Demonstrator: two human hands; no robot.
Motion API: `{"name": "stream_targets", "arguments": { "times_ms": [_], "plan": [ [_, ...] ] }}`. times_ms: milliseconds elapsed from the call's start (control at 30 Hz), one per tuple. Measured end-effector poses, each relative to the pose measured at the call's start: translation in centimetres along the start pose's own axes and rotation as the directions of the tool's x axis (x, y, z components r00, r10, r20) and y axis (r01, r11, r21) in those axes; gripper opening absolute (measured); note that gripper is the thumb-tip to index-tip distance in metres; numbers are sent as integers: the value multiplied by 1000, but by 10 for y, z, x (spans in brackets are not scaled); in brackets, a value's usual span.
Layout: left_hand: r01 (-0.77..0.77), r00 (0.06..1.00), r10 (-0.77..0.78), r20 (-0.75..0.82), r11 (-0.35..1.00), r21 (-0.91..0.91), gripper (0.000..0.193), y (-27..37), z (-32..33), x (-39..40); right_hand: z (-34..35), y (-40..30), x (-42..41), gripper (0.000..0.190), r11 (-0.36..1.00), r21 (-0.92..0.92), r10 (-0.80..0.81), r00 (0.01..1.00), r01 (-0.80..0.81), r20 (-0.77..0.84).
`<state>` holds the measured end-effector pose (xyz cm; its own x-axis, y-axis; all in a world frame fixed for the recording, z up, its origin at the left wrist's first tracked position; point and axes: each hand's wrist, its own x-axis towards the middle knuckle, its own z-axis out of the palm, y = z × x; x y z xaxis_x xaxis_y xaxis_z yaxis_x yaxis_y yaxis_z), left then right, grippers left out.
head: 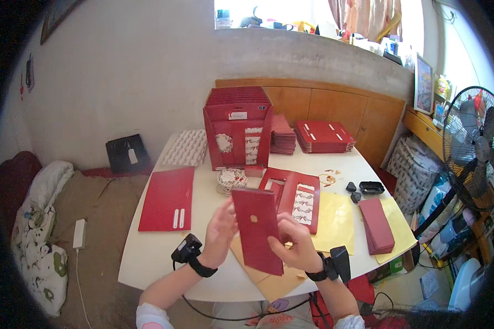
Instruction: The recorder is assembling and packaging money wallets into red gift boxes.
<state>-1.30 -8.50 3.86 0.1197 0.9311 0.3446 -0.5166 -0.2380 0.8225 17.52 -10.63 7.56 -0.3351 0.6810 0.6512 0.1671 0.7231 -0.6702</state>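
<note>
A dark red folded cardstock piece [255,246] stands tilted up between my hands, with a small tan patch on its face. My left hand [222,234] is at its left edge, the fingers reaching partly behind it. At the right edge my right hand [294,242] grips it, thumb tip on the front and fingers curled. Below it lie tan paper sheets [271,283]. Just beyond is an open red folder [290,177] with a bow-patterned white card [304,203] in its right side. A stack of round patterned cards [231,177] sits behind the held piece.
On the white table [164,263] stand a red display box [236,135] of folders, folder stacks [325,135], dark red card stacks [376,226], patterned sheets [185,146] and a flat red folder [166,199]. Yellow paper [335,222] and a black tray [371,188] lie right. A fan [475,144] stands beside the table.
</note>
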Motion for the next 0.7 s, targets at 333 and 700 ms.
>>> {"name": "stream_targets", "arguments": {
  "times_ms": [333, 700],
  "plan": [
    [-386, 920, 326, 218, 851, 356, 48, 0, 23, -20, 34, 8, 6, 18, 844, -509, -243, 967, 172, -75],
    [84, 946, -109, -305, 992, -94, 23, 5, 14, -9, 34, 6, 2, 20, 834, -493, -238, 967, 249, 85]
  ]
}}
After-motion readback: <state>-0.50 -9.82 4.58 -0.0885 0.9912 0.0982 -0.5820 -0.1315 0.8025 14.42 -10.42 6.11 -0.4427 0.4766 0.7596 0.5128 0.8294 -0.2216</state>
